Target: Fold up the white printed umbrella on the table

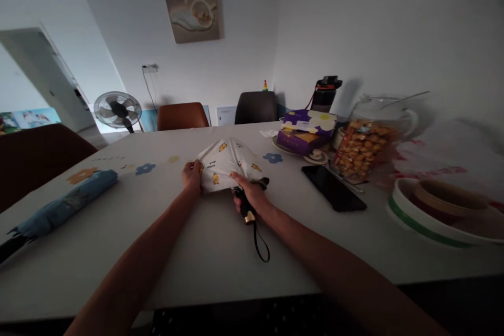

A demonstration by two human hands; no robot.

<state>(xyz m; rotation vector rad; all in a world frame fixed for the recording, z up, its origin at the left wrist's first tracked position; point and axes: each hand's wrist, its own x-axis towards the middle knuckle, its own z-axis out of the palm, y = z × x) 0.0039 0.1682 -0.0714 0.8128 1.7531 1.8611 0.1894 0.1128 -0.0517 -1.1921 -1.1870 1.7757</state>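
Head view, white umbrella: a folded white umbrella (226, 164) printed with small yellow figures is lying on the pale table (220, 252), straight ahead of the person and near the middle of it.
Head view, left hand: the left hand (191, 176) is pinching the umbrella's white fabric at its left edge, fingers closed on the cloth.
Head view, right hand: the right hand (248, 193) is wrapping around the umbrella's black handle (248, 212) at the near end of the canopy, fingers clamped on it, with one finger lying along the fabric.
Head view, strap: a black wrist strap (260, 244) is hanging off the handle and trailing across the table toward the person.
Head view, left side: a folded blue umbrella (65, 205) is lying well apart from the hands, near the table's left edge.
Head view, right side: a black phone (333, 188) is lying flat just right of the right hand; behind it a clear jar of snacks (364, 144) is standing, and a purple box (305, 131) is sitting on a plate further back.
Head view, far right: a white bowl with a green stripe (429, 220) is sitting near the table's right end.
Head view, background: two chairs are standing at the far side, and a floor fan (117, 110) is standing beyond the table to the left.
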